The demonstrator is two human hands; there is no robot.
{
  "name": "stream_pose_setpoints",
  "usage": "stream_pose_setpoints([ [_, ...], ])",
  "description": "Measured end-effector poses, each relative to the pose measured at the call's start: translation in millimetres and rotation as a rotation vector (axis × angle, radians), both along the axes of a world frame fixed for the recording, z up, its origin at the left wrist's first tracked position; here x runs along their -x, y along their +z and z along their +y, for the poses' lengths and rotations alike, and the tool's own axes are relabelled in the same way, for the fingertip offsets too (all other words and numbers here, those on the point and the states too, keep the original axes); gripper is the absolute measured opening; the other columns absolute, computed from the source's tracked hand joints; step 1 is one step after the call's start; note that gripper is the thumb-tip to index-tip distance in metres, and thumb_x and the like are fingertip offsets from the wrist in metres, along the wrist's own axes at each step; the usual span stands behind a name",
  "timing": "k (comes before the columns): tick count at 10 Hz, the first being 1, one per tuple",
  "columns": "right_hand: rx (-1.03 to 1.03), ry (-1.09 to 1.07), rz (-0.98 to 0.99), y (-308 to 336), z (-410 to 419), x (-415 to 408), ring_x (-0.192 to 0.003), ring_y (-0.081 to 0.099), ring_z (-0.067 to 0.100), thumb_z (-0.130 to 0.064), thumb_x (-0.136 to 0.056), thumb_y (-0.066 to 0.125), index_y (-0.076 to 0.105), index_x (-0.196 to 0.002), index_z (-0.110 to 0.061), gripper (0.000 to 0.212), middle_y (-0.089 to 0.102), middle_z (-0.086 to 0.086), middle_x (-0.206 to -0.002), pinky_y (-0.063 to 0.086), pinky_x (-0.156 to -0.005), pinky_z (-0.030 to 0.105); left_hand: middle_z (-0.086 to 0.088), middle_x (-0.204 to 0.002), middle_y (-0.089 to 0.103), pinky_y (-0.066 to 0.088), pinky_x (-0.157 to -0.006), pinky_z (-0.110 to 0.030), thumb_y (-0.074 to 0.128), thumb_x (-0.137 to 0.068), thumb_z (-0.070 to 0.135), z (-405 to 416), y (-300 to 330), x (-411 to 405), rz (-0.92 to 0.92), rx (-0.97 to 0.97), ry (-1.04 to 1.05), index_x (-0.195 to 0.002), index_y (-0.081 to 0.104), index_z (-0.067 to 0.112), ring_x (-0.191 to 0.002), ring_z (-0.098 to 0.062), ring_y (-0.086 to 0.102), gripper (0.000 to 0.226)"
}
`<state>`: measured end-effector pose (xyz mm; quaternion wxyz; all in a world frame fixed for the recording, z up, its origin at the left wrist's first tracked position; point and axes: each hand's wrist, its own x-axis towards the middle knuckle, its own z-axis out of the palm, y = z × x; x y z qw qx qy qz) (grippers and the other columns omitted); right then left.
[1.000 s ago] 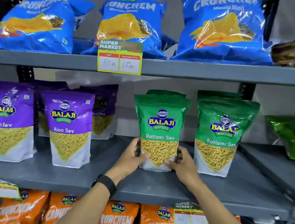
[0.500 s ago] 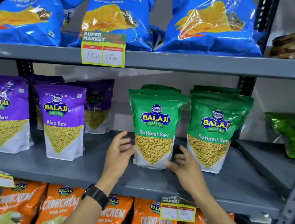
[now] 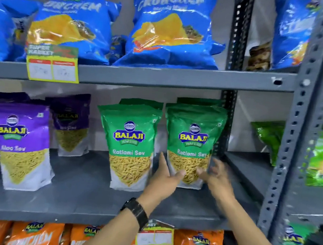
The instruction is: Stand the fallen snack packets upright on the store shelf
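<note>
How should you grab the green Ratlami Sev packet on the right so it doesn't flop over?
Probably by its two side edges, low down near the base, coming straight from the front. The right-hand green Ratlami Sev stand-up pouch stands upright, tall and flat-faced, with the fill showing in its lower part. The left hand and right hand are open at either side there.

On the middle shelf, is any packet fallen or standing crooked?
Nothing stands out. The purple Aloo Sev packets and both green Ratlami Sev packets stand upright; the blue bags above merely lean back.
</note>
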<state>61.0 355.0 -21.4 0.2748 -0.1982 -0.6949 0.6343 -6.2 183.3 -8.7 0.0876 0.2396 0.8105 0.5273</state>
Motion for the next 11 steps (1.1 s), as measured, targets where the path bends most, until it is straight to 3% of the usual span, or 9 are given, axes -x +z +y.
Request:
stream_pose_setpoints([
  [1, -0.006, -0.033, -0.033, -5, 9, 2, -0.09, 0.061, 0.017, -0.009, -0.093, 0.075, 0.054, -0.126, -0.016, 0.04, 0.061, -0.001, -0.099, 0.048, -0.072, 0.022, 0.005, -0.171, 0.032, 0.032, -0.121, -0.034, 0.07, -0.097, 0.044, 15, 4, 4, -0.069, -0.079, 0.001, -0.169, 0.007, 0.028, -0.159, -0.021, 0.032, 0.098],
  [2, 0.009, -0.048, -0.029, -4, 14, 2, -0.08, 0.06, 0.011, -0.006, -0.095, 0.073, 0.058, -0.116, -0.016, 0.027, 0.068, 0.01, -0.102, 0.047, -0.061, 0.018, 0.017, -0.139, 0.058, 0.043, -0.109, -0.03, 0.078, -0.091, 0.035, 22, -3, 11, -0.013, -0.124, 0.025, -0.143, 0.048, 0.038, -0.133, -0.013, 0.057, 0.06],
  [4, -0.006, -0.102, -0.035, 2, 29, -17, -0.1, 0.066, 0.039, 0.001, -0.1, 0.06, 0.068, -0.101, -0.015, 0.017, 0.073, 0.021, -0.102, 0.041, -0.078, 0.032, 0.01, -0.118, 0.079, 0.057, -0.106, -0.04, 0.08, -0.088, 0.014, 38, -23, 12, 0.052, -0.203, -0.054, -0.112, 0.065, 0.047, -0.115, -0.018, 0.074, 0.044],
  [5, -0.026, -0.146, -0.034, 8, 28, -33, -0.096, 0.065, 0.033, 0.001, -0.1, 0.059, 0.06, -0.081, -0.031, 0.038, 0.073, 0.027, -0.116, 0.041, -0.08, 0.033, 0.007, -0.12, 0.08, 0.059, -0.105, -0.044, 0.079, -0.085, 0.019, 45, -32, 10, 0.071, -0.228, -0.08, -0.116, 0.067, 0.046, -0.114, -0.017, 0.075, 0.043],
  [6, -0.03, -0.163, -0.05, 8, 24, -40, -0.115, 0.064, 0.049, 0.0, -0.1, 0.058, 0.056, -0.076, -0.033, 0.041, 0.07, 0.032, -0.118, 0.052, -0.09, 0.049, 0.003, -0.125, 0.078, 0.057, -0.107, -0.047, 0.077, -0.084, 0.021, 47, -34, 7, 0.07, -0.237, -0.073, -0.128, 0.066, 0.036, -0.117, -0.019, 0.074, 0.048],
  [7, -0.014, -0.167, -0.043, -2, 28, -38, -0.117, 0.066, 0.04, -0.006, -0.101, 0.061, 0.062, -0.096, -0.026, 0.021, 0.07, 0.013, -0.107, 0.052, -0.091, 0.044, 0.002, -0.127, 0.077, 0.057, -0.107, -0.046, 0.077, -0.088, 0.018, 47, -32, 3, 0.072, -0.217, -0.056, -0.13, 0.065, 0.035, -0.115, -0.018, 0.073, 0.047],
  [9, -0.041, -0.159, -0.038, -8, 32, -37, -0.095, 0.064, 0.02, -0.014, -0.102, 0.06, 0.06, -0.135, -0.014, 0.032, 0.07, 0.009, -0.115, 0.044, -0.066, 0.022, 0.012, -0.124, 0.075, 0.055, -0.111, -0.042, 0.071, -0.094, 0.015, 45, -27, -6, 0.07, -0.182, -0.051, -0.112, 0.06, 0.053, -0.117, -0.01, 0.07, 0.043],
  [10, -0.097, -0.174, -0.068, -5, 23, -44, -0.094, 0.063, 0.021, -0.016, -0.102, 0.061, 0.057, -0.139, -0.015, 0.037, 0.069, 0.008, -0.115, 0.047, -0.07, 0.027, 0.008, -0.14, 0.069, 0.049, -0.118, -0.041, 0.068, -0.098, 0.017, 35, -22, -13, 0.048, -0.137, -0.109, -0.135, 0.056, 0.047, -0.132, -0.014, 0.065, 0.049],
  [11, -0.244, -0.294, -0.1, -10, 7, -50, -0.115, 0.067, 0.032, -0.023, -0.1, 0.064, 0.055, -0.144, -0.015, 0.046, 0.071, 0.007, -0.118, 0.051, -0.093, 0.04, -0.001, -0.164, 0.047, 0.039, -0.122, -0.031, 0.065, -0.102, 0.021, 16, -23, -20, -0.013, -0.147, -0.149, -0.166, 0.026, 0.026, -0.154, -0.02, 0.045, 0.075],
])
